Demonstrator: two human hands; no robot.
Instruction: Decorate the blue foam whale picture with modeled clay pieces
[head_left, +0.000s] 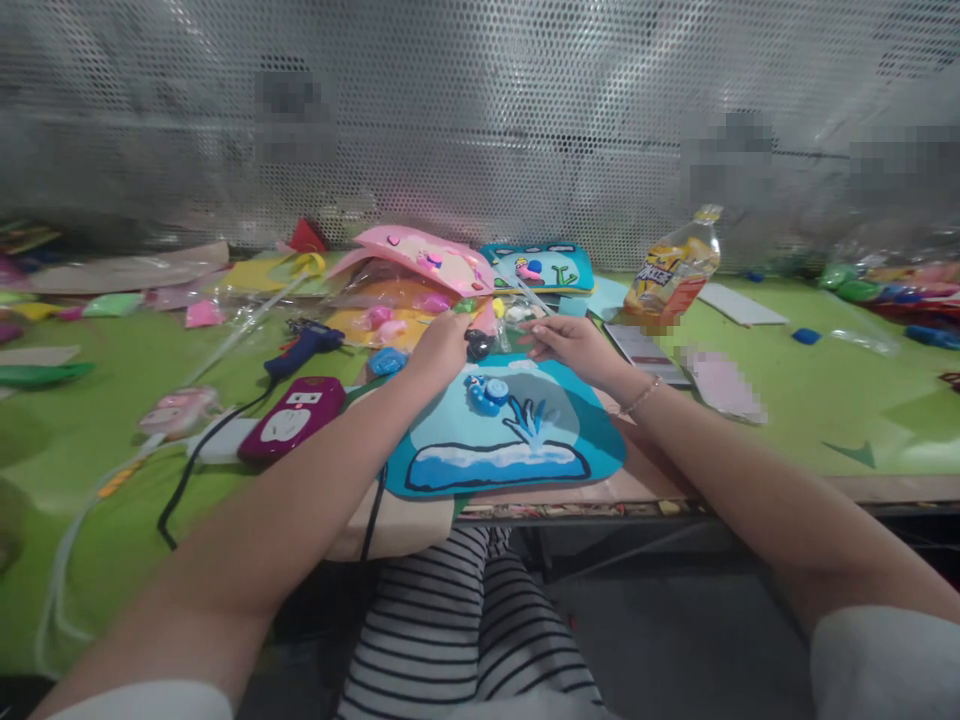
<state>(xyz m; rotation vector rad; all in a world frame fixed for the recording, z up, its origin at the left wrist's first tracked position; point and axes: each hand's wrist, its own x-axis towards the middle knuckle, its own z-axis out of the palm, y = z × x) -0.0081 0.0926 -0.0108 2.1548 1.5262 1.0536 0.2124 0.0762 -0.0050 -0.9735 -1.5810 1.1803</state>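
Observation:
A blue felt picture board [502, 440] with a white wave, a coral shape and a small blue figure lies on the green table [787, 410] in front of me. My left hand [442, 345] is closed at the board's far edge, beside a small black piece [478, 345]; what it grips I cannot make out. My right hand [570, 345], with a bracelet at the wrist, pinches a thin clear plastic bag [525, 305] just beyond the board. Both hands sit close together above the board's top edge.
A blue glue gun [304, 347] with a black cord and a purple case [292, 417] lie to the left. Pink and blue felt boards [427, 258] are stacked behind, among coloured felt bits. A yellow snack bag [673, 268] stands at the right. Perforated metal wall at the back.

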